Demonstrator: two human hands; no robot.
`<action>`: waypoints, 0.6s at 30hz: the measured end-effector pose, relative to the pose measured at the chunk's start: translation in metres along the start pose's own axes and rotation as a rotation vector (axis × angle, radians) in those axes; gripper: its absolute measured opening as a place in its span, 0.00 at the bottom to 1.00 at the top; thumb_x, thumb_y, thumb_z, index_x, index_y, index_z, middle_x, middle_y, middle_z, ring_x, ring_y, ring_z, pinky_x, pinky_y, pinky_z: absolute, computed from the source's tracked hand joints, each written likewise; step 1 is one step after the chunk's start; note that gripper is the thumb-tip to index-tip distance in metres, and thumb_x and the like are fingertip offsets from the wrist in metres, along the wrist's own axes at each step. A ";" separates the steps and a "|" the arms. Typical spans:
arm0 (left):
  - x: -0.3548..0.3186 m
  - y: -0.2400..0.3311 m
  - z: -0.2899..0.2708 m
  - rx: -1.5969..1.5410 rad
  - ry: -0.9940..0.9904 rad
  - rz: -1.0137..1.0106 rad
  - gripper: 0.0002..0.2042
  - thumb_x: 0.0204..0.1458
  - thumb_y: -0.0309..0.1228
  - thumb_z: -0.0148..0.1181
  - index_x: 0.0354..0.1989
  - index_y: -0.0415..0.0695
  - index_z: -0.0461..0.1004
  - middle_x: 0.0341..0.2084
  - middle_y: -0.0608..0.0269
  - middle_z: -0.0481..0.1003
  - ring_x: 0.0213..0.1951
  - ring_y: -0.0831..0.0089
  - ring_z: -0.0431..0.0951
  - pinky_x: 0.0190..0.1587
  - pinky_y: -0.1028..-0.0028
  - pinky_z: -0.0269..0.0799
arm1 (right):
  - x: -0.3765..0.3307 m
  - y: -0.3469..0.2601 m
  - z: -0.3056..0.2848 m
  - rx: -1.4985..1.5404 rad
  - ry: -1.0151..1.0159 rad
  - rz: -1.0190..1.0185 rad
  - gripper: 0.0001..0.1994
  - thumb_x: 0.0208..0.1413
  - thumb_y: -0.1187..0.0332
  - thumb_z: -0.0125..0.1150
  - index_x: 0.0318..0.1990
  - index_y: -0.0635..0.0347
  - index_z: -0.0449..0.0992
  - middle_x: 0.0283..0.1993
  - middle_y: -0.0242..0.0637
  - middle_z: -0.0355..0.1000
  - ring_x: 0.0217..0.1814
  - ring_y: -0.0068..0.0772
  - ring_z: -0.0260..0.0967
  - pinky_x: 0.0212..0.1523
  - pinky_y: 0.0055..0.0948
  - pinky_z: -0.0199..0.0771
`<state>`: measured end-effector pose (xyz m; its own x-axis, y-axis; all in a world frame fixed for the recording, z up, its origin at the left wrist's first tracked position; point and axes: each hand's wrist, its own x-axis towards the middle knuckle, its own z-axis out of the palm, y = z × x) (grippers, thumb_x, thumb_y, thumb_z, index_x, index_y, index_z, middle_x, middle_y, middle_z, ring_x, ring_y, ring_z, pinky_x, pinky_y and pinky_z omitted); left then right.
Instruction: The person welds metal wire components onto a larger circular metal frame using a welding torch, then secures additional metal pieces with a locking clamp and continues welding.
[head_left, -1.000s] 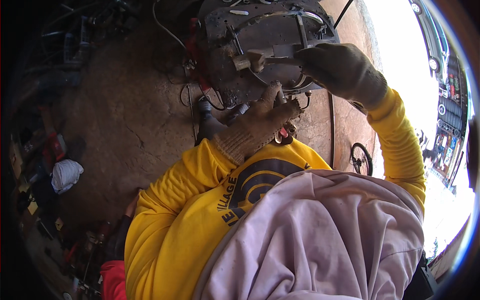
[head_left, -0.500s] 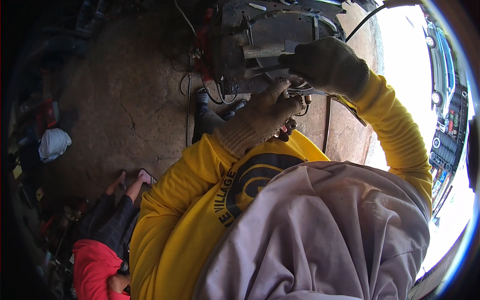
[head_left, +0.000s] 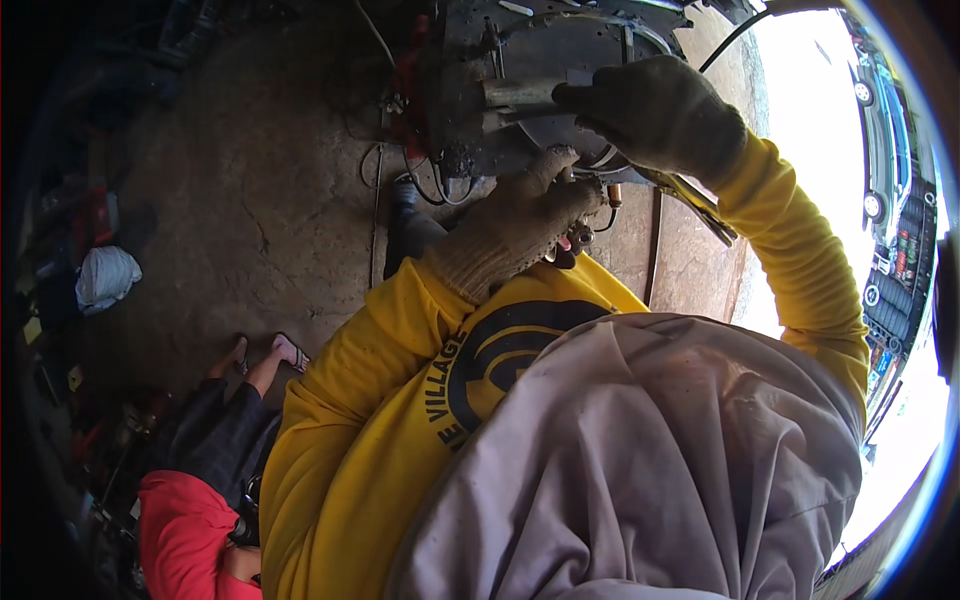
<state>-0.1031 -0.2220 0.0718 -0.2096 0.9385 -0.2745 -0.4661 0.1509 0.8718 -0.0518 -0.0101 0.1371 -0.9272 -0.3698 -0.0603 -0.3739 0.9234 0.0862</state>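
Ahead of me stands a large dark metal assembly (head_left: 470, 70) with a curved rim and a pale metal bar (head_left: 520, 93) across it. My right hand (head_left: 660, 115), in a dirty knit glove, reaches over it with the fingers pressed together beside the bar's end; what they pinch is hidden. Lower and to the left, my gloved left hand (head_left: 520, 215) is curled round a small metal fitting (head_left: 583, 238), mostly covered by the fingers. A copper-coloured fitting (head_left: 614, 195) with a thin dark lead shows just right of that hand.
A red upright part (head_left: 412, 125) and looped black cables (head_left: 450, 195) flank the assembly's left side. At lower left is a person in a red top (head_left: 190, 525). A white bag (head_left: 107, 278) rests on the brown floor (head_left: 250, 220). Parked vehicles (head_left: 875, 140) appear far right.
My right hand has shifted slightly up and left, its fingers now nearer the pale bar. The left hand stays nearly in place, still curled.
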 end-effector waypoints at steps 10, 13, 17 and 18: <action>-0.004 -0.007 -0.001 0.075 -0.017 0.016 0.16 0.60 0.39 0.56 0.49 0.41 0.70 0.26 0.63 0.73 0.28 0.80 0.75 0.30 0.76 0.74 | -0.006 -0.012 0.007 0.018 -0.043 0.011 0.13 0.62 0.58 0.55 0.52 0.41 0.78 0.31 0.31 0.76 0.34 0.34 0.77 0.32 0.32 0.78; -0.003 -0.011 -0.001 0.245 0.003 0.243 0.16 0.60 0.39 0.55 0.50 0.42 0.71 0.27 0.64 0.74 0.27 0.80 0.75 0.30 0.76 0.74 | -0.002 -0.014 0.001 -0.094 -0.084 0.011 0.15 0.56 0.61 0.63 0.51 0.45 0.79 0.28 0.34 0.72 0.29 0.35 0.75 0.32 0.33 0.77; -0.006 0.013 -0.003 -0.033 -0.077 -0.155 0.22 0.62 0.37 0.56 0.61 0.42 0.65 0.46 0.60 0.71 0.38 0.77 0.73 0.39 0.77 0.76 | 0.024 -0.021 -0.037 0.051 0.036 -0.016 0.16 0.55 0.63 0.65 0.53 0.45 0.79 0.29 0.33 0.74 0.30 0.34 0.75 0.31 0.32 0.78; -0.008 0.016 -0.002 -0.121 -0.073 -0.205 0.25 0.60 0.42 0.58 0.63 0.43 0.64 0.46 0.60 0.71 0.37 0.77 0.73 0.38 0.78 0.76 | 0.027 -0.024 -0.042 0.065 0.056 -0.029 0.17 0.55 0.63 0.65 0.54 0.45 0.79 0.31 0.33 0.75 0.30 0.34 0.76 0.32 0.31 0.78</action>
<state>-0.1106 -0.2275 0.0873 -0.0394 0.9127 -0.4068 -0.5927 0.3065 0.7448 -0.0686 -0.0461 0.1756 -0.9164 -0.4002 -0.0064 -0.4002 0.9162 0.0207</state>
